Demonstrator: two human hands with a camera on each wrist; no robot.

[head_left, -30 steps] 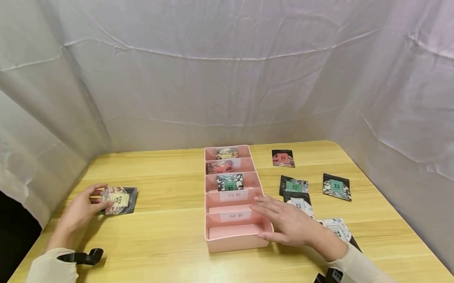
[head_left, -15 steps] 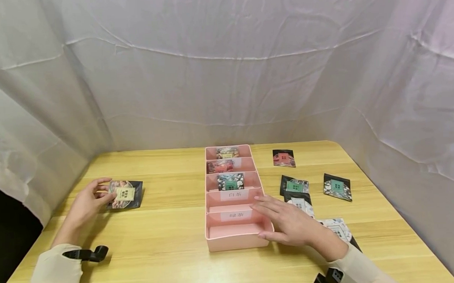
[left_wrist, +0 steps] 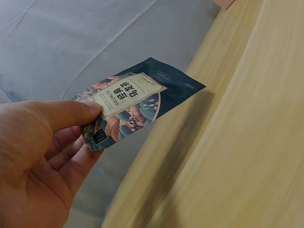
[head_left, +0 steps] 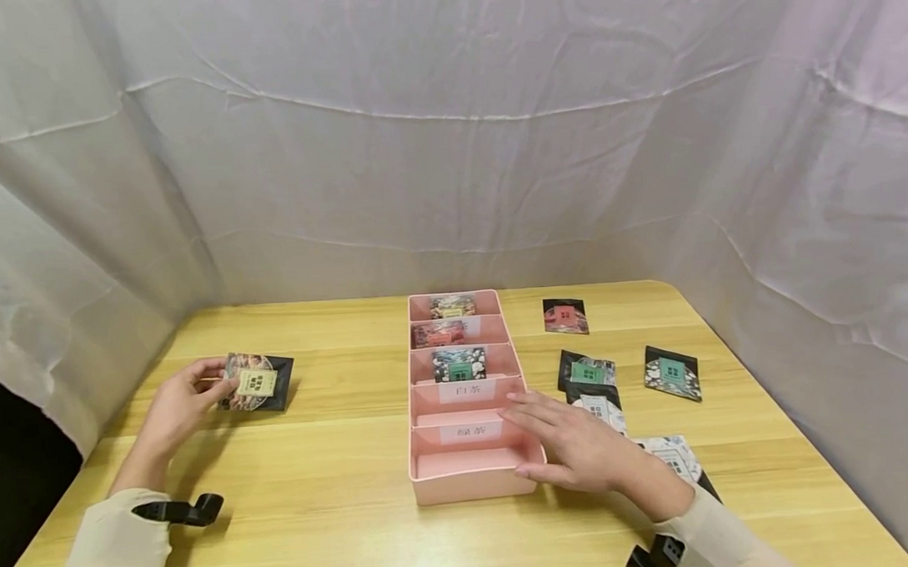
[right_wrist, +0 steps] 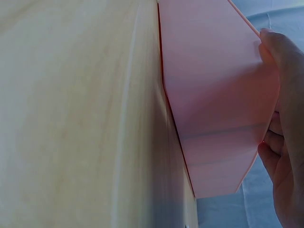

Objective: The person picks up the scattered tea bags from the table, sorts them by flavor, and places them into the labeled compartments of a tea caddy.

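Note:
In the head view my left hand (head_left: 184, 401) pinches an oolong tea sachet (head_left: 255, 384) between thumb and fingers. The left wrist view shows the sachet (left_wrist: 128, 105) tilted above the table, its pale label and dark end facing up. A pink divided box (head_left: 476, 488) stands mid-table. My right hand (head_left: 576, 446) holds its right rim near the front corner, fingertips over the edge. From the right wrist, the box's outer wall (right_wrist: 218, 95) appears beside the fingers. Sachets with yellow (head_left: 452, 307), red (head_left: 439, 334) and green (head_left: 459, 365) labels stand in the rear compartments.
Right of the box lie a red-labelled sachet (head_left: 565, 316), two green-labelled ones (head_left: 588, 370) (head_left: 672, 373), and white-labelled ones (head_left: 597, 407) (head_left: 674, 455), the nearest partly behind my right forearm. A pale curtain (head_left: 434, 151) encloses the table's back and sides.
My left hand has carried the oolong tea sachet a little to the right and away from me. The right hand and the box have stayed in place.

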